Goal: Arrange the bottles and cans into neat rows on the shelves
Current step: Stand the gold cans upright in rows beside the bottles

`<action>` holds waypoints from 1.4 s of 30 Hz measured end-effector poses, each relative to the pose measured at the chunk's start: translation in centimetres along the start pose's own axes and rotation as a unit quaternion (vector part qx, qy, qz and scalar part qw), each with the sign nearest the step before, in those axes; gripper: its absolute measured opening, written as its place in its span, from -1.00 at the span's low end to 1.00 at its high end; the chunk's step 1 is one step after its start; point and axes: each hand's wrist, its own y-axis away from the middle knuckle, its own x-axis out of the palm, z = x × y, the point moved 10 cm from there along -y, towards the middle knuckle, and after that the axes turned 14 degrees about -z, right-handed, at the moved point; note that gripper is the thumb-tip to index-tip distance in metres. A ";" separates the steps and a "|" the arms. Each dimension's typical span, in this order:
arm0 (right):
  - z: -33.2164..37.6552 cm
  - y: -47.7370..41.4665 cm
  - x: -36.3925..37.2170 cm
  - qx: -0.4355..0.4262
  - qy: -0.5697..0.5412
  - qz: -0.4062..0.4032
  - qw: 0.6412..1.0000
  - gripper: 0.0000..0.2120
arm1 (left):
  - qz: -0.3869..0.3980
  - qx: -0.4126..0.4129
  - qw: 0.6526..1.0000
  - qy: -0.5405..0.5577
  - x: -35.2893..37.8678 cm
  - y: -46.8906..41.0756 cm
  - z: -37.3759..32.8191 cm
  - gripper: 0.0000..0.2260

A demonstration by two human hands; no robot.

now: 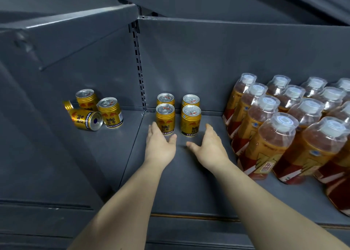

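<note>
Several gold cans stand upright in a two-by-two block at the back of the dark shelf (pixel 176 183), with one front can (pixel 165 117) on the left and another front can (pixel 190 119) on the right. My left hand (pixel 161 145) lies flat and open just in front of the left one, fingertips near its base. My right hand (pixel 207 147) is open too, to the right of the block and touching nothing. On the neighbouring shelf to the left, two gold cans stand upright (pixel 110 112) and a tipped can (pixel 86 119) lies on its side.
Rows of tea bottles (pixel 272 145) with clear caps fill the right side of the shelf. A slotted upright post (pixel 140 69) divides the two shelf bays. Another shelf (pixel 75 28) overhangs the left bay. The shelf's front edge (pixel 189 216) runs below my forearms.
</note>
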 end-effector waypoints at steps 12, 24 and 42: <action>-0.1 -0.2 0.0 0.012 -0.013 -0.015 1.000 -0.22 | 0.007 0.013 1.000 -0.019 -1.4 0.6 -0.3 -0.28; 1.8 -5.0 1.9 0.051 -0.123 -0.061 0.989 -0.26 | -0.006 0.009 1.000 -0.010 0.5 -2.4 0.1 -0.31; 1.6 -4.8 2.1 0.082 -0.093 -0.082 0.989 -0.12 | 0.003 0.017 1.000 -0.015 0.7 -2.0 0.5 -0.30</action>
